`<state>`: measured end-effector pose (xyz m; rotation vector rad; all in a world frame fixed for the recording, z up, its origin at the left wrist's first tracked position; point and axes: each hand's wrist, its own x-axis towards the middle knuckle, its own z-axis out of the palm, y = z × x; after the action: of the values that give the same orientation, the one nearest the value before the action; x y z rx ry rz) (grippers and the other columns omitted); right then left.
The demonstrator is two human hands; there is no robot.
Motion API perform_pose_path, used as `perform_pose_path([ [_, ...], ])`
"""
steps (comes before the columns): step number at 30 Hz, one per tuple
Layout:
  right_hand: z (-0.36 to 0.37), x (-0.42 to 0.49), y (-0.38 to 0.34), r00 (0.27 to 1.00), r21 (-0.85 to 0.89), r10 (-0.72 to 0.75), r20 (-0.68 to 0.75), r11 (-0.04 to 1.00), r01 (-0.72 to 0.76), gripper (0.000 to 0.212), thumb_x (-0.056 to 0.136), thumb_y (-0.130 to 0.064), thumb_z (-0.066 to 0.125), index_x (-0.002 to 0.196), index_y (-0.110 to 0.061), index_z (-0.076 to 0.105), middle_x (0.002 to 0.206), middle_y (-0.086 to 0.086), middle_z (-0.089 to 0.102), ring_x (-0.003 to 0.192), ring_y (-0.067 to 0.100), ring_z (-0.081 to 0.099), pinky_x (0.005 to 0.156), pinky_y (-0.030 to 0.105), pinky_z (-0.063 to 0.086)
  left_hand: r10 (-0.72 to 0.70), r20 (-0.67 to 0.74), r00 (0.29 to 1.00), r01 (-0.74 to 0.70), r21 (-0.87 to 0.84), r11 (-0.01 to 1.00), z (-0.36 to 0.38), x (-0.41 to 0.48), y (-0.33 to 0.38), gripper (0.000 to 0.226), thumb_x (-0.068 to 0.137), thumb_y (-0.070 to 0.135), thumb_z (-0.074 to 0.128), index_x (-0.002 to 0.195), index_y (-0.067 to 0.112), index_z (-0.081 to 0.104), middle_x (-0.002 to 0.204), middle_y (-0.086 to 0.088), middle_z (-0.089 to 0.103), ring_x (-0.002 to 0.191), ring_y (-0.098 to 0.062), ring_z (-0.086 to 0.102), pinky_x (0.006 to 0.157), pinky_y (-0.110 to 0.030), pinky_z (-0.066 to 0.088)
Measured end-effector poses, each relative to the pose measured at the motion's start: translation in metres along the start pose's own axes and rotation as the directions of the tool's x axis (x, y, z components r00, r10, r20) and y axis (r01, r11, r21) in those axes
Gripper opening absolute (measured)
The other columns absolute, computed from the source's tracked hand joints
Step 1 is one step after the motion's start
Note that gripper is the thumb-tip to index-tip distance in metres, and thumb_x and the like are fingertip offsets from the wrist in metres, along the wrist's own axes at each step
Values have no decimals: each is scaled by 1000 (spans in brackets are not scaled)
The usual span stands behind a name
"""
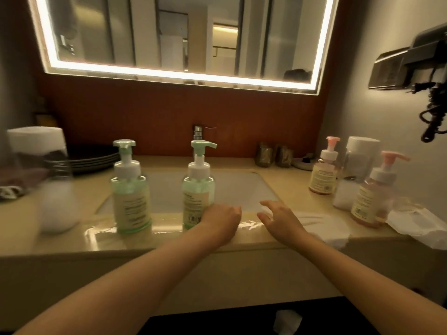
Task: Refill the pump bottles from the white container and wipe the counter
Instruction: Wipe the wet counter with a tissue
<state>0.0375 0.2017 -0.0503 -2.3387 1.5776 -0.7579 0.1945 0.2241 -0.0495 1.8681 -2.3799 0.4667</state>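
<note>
On the glossy, wet counter point(167, 241) the left hand point(221, 224) curls beside a clear green-pump bottle point(198, 192) at its 10 o'clock; whether it grips anything cannot be told. The right hand point(278, 220) spreads loosely, empty, with a white cloth point(324, 226) at its 3 o'clock. Farther off at 2 o'clock stands the cylindrical white container point(361, 153).

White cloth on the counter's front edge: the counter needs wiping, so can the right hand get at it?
Probably yes. The right hand is open right beside the white cloth, nothing lies between them, and the pink pump bottle stands clear to its right.
</note>
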Motion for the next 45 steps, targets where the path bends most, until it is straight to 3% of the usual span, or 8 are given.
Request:
perform_pose_path([
  [6,21,10,-38,998,288,-59,-31,955,65,42,90,-16,56,131,-11,48,129,9,55,116,20,52,97,30,41,-20,-202,979,5,-73,997,-10,-44,-20,25,90,15,45,114,15,54,109,-5,62,99,-27,60,69,-34,47],
  [11,30,13,-68,994,487,-108,8,869,90,46,87,-26,61,129,-12,49,119,9,59,106,19,56,90,34,49,-138,-571,809,21,-206,978,-12,-99,-71,20,82,33,49,79,18,61,68,4,66,51,-19,62,41,-26,48],
  [17,48,13,-97,985,612,-155,77,787,76,64,82,-32,65,137,-18,34,118,-3,48,107,16,51,83,28,46,-364,-669,649,160,-348,924,-4,-139,-115,18,78,26,71,85,13,61,73,2,65,56,-11,59,48,-20,45],
  [25,66,22,-111,992,705,-101,80,709,15,72,74,-17,74,130,-16,30,116,0,50,106,20,53,88,39,50,-736,-297,608,344,-737,582,3,-126,-144,89,66,36,79,136,16,27,133,-9,41,117,-23,45,89,-38,44],
  [30,79,31,-123,982,686,-144,121,727,22,75,70,-15,76,128,-20,29,120,3,51,111,24,54,92,45,49,-760,-85,645,238,-922,305,5,-115,-156,85,66,22,81,130,18,26,124,-8,48,111,-21,50,90,-32,44],
  [35,92,33,-142,969,703,-203,140,709,47,78,70,-13,77,130,-20,28,120,1,51,110,20,53,89,37,51,-708,-70,703,200,-936,291,8,-117,-170,100,66,18,81,138,25,13,126,-3,38,112,-14,42,93,-36,42],
  [39,97,34,-152,963,711,-233,133,700,71,75,69,-12,78,124,-25,28,110,-5,52,107,17,55,83,32,52,-589,51,806,150,-981,121,5,-113,-180,98,67,6,78,135,37,14,124,-5,51,109,-22,56,94,-48,47],
  [45,98,36,-151,963,700,-235,135,710,75,76,69,-8,77,119,-32,26,108,-6,50,106,18,53,88,39,51,-609,56,791,197,-966,167,4,-117,-188,86,61,12,81,128,29,29,113,-1,56,106,-22,58,90,-49,50],
])
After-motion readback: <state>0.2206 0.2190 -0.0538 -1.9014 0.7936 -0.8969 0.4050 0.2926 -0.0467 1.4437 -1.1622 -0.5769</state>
